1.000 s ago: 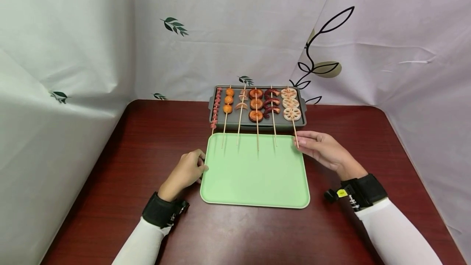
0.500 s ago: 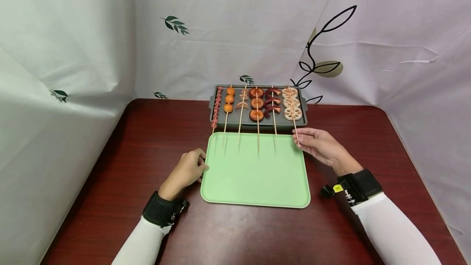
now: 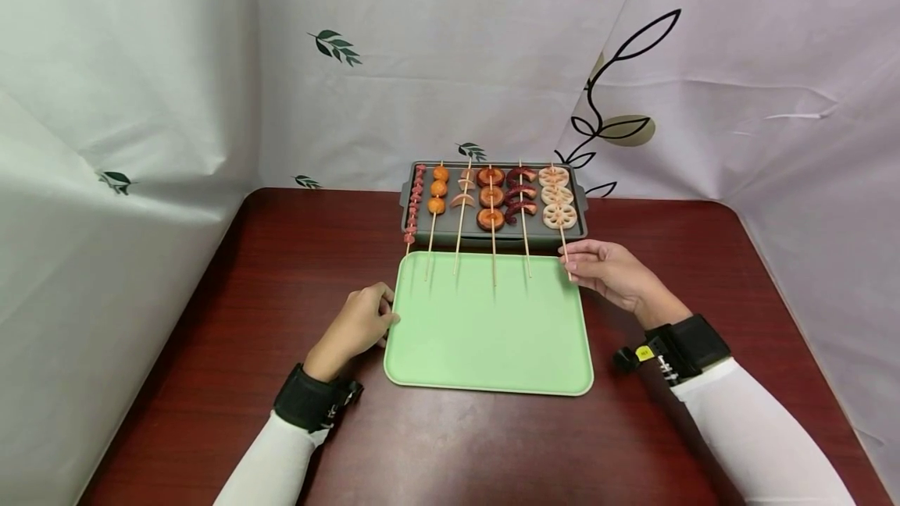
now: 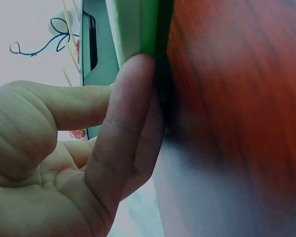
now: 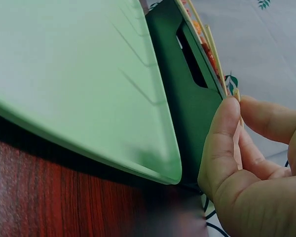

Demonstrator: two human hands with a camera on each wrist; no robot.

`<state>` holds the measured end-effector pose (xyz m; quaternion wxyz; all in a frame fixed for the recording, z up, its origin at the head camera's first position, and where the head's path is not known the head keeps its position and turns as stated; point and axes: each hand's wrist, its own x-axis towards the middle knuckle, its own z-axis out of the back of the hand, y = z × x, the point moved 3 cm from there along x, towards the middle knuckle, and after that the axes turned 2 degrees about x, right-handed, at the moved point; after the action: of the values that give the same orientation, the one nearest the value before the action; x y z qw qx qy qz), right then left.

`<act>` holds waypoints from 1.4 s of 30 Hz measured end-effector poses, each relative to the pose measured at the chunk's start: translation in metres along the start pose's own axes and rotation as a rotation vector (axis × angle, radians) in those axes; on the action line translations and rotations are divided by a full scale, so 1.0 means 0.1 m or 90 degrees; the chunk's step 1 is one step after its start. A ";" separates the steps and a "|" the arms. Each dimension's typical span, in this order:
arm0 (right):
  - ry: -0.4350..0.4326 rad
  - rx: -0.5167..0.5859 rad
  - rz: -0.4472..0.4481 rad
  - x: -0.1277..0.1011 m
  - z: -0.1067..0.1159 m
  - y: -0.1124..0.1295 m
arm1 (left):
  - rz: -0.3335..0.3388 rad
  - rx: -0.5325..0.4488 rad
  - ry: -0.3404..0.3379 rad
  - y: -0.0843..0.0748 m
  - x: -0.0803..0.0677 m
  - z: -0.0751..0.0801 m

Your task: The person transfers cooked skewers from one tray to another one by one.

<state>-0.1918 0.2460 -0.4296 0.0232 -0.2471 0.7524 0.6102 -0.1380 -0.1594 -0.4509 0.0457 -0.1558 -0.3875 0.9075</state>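
Lotus-root skewer point(image 3: 558, 205), the rightmost of six on the grill pan, is pinched at the near end of its bamboo stick between the thumb and fingertips of the right hand point(image 3: 610, 272). In the right wrist view the stick tip shows just above the thumb point(image 5: 222, 133), the fingers being curled narrowly round it. The grip is taken on the bare stick, probably because that end juts out past the pan's near edge and is free of food. The three pale slices lie on the dark grey grill pan point(image 3: 423, 234), while the stick end reaches over the far right corner of the green tray point(image 3: 488, 342).

The left hand point(image 3: 357, 325) is set against the tray's left edge; in the left wrist view a fingertip point(image 4: 133, 84) is pressed to the rim, the other fingers being loosely curled and nothing being clasped. The tray appears to be steadied in this way.

The tray is butted against the pan's near side, so that every stick overhangs it. The other skewers, carrying small pink pieces, orange balls, pale crescents, brown rings and dark curved pieces, lie side by side to the left. Everything rests on a dark red wooden table point(image 3: 281, 256), screened by leaf-printed sheets point(image 3: 337, 49).
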 end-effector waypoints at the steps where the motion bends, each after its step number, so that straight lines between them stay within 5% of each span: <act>1: 0.001 -0.005 -0.002 0.00 0.00 0.00 | 0.000 0.000 0.001 0.00 0.00 0.00; 23: 0.002 -0.176 -0.026 -0.04 0.02 0.06 | 0.001 0.005 0.000 0.01 0.01 -0.01; 42: 0.015 -0.300 -0.046 -0.20 -0.17 0.10 | -0.001 0.009 -0.002 0.00 0.02 -0.01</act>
<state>-0.1734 0.2383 -0.4094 -0.0220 -0.2794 0.5799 0.7650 -0.1394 -0.1590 -0.4520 0.0471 -0.1539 -0.3810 0.9104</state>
